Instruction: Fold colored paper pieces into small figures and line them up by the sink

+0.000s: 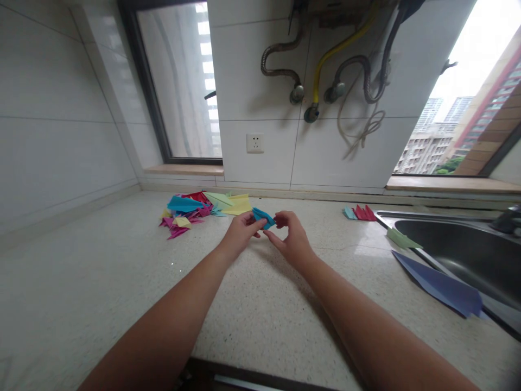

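Observation:
A small blue folded paper piece (264, 217) is held above the counter, pinched in the fingers of my left hand (241, 227). My right hand (293, 241) is at the paper's right end, thumb and fingers curved and apart. Its fingertips are at or very near the paper's tip; whether they touch it I cannot tell. Just left of my left hand lies a yellow paper sheet (240, 204), at the edge of a heap of coloured folded papers (195, 212) in blue, pink, red, pale green and yellow.
To the right, a steel sink (443, 244) is set into the speckled counter (252, 315). Along its edge lie a purple paper plane (439, 282), a green folded paper (402, 238), a red folded paper (363, 212) and a light blue one (349, 213). Behind is a tiled wall with a socket (255, 143).

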### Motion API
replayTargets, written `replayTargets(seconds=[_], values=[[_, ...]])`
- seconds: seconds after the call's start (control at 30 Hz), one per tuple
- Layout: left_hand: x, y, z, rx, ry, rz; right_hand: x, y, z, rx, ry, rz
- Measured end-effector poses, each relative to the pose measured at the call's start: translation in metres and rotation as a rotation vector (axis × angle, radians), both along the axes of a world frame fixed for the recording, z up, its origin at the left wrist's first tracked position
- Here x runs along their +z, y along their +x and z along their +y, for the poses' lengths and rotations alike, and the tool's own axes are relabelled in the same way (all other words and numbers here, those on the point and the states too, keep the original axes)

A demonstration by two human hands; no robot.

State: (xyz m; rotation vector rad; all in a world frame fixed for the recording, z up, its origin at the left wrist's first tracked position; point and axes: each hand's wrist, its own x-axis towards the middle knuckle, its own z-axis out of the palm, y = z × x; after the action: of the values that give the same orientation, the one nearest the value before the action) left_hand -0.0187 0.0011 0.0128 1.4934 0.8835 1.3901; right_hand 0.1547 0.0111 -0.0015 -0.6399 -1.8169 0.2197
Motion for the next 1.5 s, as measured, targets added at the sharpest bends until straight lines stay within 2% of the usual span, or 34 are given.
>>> replayTargets(seconds=[0.13,0.23,0.43,0.6,0.77,1.1,1.33,1.5], values=[[0.000,-0.001,0.001,0.005,-0.005,0.025,-0.002,-0.001,0.002,0.127,-0.301,0.109],[0.000,-0.001,0.002,-0.008,0.005,0.057,-0.002,-0.002,0.004,0.235,-0.458,0.171],[0.002,0.000,-0.002,-0.063,0.040,0.081,-0.002,-0.004,0.005,0.395,-0.625,0.311],[0.003,0.000,-0.005,-0.156,-0.054,0.045,-0.005,-0.005,0.004,0.533,-0.762,0.378],[0.001,0.003,-0.004,-0.088,-0.116,-0.014,-0.005,0.000,0.006,0.483,-0.734,0.257],[0.000,0.003,-0.003,0.101,0.109,0.104,-0.005,-0.003,0.012,0.460,-0.677,0.228],[0.001,0.000,-0.001,0.108,0.099,0.114,-0.005,-0.001,0.012,0.405,-0.643,0.240],[0.000,-0.002,0.002,0.145,0.101,0.088,-0.009,0.000,0.011,0.376,-0.606,0.100]])
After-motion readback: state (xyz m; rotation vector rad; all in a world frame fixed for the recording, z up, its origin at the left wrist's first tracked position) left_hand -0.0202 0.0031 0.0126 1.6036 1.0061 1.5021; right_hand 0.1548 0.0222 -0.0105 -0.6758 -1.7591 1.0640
